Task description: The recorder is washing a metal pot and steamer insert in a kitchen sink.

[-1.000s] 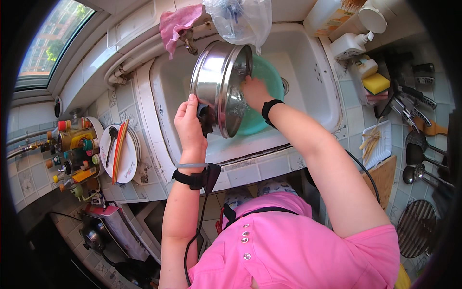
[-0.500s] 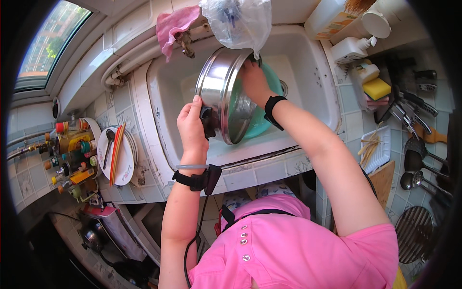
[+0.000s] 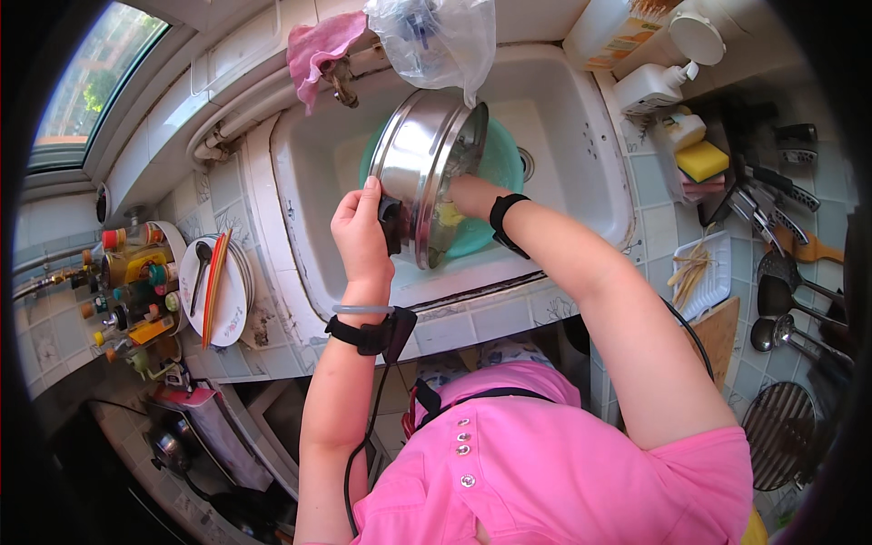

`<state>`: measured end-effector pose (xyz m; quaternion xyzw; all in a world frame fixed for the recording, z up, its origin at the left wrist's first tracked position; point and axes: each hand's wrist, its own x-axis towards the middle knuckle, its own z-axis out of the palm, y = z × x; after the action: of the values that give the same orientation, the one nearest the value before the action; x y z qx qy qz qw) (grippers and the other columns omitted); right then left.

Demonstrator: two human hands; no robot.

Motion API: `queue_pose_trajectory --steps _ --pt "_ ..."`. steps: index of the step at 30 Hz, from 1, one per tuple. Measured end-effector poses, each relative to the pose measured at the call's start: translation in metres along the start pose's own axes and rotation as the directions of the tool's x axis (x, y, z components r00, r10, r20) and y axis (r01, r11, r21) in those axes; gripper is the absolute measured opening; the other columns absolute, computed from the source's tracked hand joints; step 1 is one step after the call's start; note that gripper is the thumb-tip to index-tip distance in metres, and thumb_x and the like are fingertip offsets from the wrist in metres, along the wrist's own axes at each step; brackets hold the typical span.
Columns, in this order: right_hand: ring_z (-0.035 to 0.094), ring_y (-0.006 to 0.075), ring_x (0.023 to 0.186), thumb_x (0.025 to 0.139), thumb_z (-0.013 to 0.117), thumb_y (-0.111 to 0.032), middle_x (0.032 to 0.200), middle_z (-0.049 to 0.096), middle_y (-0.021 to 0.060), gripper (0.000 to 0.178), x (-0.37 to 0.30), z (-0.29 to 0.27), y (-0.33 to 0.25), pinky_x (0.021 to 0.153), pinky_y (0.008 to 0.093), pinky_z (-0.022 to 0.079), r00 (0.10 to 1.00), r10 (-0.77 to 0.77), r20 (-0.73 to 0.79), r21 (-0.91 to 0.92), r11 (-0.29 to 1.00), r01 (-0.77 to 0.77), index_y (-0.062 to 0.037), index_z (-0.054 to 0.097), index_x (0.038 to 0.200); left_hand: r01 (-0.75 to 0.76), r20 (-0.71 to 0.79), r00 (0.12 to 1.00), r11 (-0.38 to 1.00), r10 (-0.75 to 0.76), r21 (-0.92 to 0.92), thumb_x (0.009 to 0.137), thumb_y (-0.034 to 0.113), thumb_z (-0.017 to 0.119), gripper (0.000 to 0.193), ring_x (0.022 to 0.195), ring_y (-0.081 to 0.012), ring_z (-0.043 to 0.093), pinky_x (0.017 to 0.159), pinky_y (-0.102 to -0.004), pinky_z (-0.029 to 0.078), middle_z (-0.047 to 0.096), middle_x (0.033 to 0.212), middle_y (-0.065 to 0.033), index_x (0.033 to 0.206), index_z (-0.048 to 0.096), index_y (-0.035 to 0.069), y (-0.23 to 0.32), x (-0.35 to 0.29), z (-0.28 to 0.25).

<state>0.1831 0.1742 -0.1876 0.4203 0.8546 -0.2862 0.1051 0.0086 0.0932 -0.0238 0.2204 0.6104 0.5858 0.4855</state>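
A shiny steel pot (image 3: 411, 150) is tipped on its side over a teal basin (image 3: 501, 168) in the white sink (image 3: 581, 177). My left hand (image 3: 361, 222) is closed round the pot's dark handle (image 3: 392, 225), thumb up against the steel wall. My right hand (image 3: 472, 195) reaches in through the pot's mouth, which faces right. Its fingers are hidden inside, and a yellowish patch shows just below it; I cannot tell whether that is a sponge or a reflection.
A pink cloth (image 3: 318, 54) and a clear plastic bag (image 3: 436, 45) hang behind the sink. Stacked plates (image 3: 222, 304) stand on the left counter beside small bottles (image 3: 136, 282). To the right are a pump bottle (image 3: 649, 91), a yellow sponge (image 3: 702, 161) and several utensils (image 3: 772, 200).
My right hand has moved down and slightly left inside the pot, from its upper rim toward the middle. The view has shifted a little. My left hand keeps its grip.
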Motion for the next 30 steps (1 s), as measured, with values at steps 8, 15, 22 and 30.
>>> queue_pose_trajectory --steps 8,15,22,30 --pt "0.063 0.0346 0.090 0.079 0.057 -0.011 0.096 0.064 0.0208 0.026 -0.028 -0.025 0.012 0.078 0.0427 0.050 0.939 0.234 -0.252 0.346 0.928 -0.138 0.0000 0.062 0.101 0.044 0.068 0.997 0.995 -0.038 -0.093 0.092 0.023 0.060 0.024 0.061 -0.0062 0.055 0.055 -0.0205 0.043 0.060 0.070 0.0015 0.076 0.061 0.005 0.033 -0.028 -0.021" --pt "0.059 0.0188 0.094 0.089 0.055 -0.015 0.106 0.060 0.0103 0.033 -0.076 -0.042 0.005 0.081 0.0311 0.047 0.856 0.513 -0.065 0.990 0.140 -0.009 0.0026 0.052 0.117 -0.100 0.238 0.969 0.986 0.067 0.132 0.093 0.022 0.059 0.022 0.058 -0.0049 0.052 0.053 -0.0188 0.041 0.057 0.068 0.0027 0.077 0.060 0.007 0.044 -0.030 -0.052" --pt "0.054 0.0131 0.099 0.093 0.053 -0.016 0.107 0.060 0.0062 0.030 -0.130 -0.099 -0.031 0.088 0.0278 0.042 0.713 0.623 -0.322 0.943 0.274 0.186 0.0005 0.051 0.118 -0.476 0.344 0.873 0.755 0.344 0.452 0.087 0.025 0.067 0.030 0.054 -0.0101 0.045 0.050 -0.0258 0.037 0.053 0.059 -0.0028 0.071 0.059 0.001 0.050 -0.041 -0.049" --pt "0.051 0.0325 0.107 0.081 0.064 -0.009 0.116 0.054 0.0160 0.024 -0.143 -0.091 -0.116 0.093 0.0412 0.040 0.367 0.305 -0.879 0.403 0.886 0.229 -0.0003 0.060 0.104 -0.565 0.350 0.821 0.559 0.450 0.607 0.082 0.032 0.067 0.032 0.056 -0.0270 0.056 0.052 -0.0361 0.043 0.058 0.061 -0.0094 0.067 0.060 0.005 0.042 -0.059 -0.020"
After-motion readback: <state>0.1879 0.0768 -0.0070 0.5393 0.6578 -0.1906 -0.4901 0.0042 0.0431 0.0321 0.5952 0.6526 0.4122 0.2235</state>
